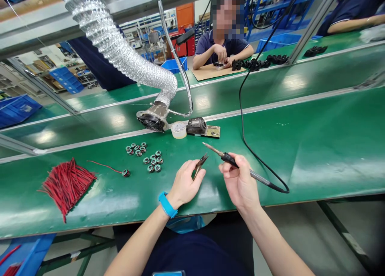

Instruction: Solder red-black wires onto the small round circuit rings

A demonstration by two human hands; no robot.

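My right hand [239,182] is closed round a soldering iron [228,159], held like a pen with its tip pointing up and left over the green bench [315,148]. My left hand [185,184], with a blue wristband, pinches a pair of tweezers [200,164] whose points aim up and right, toward the iron's tip. Several small round coil parts [146,156] lie on the bench to the left of my hands. One more round part with a red wire attached [124,172] lies apart from them.
A bundle of red wires [67,184] lies at the left. A silver fume duct [120,55] ends above an iron stand [203,127] and a round white pot [179,129]. The iron's black cable [242,107] loops right. A person sits across the line at a brown mat [210,71].
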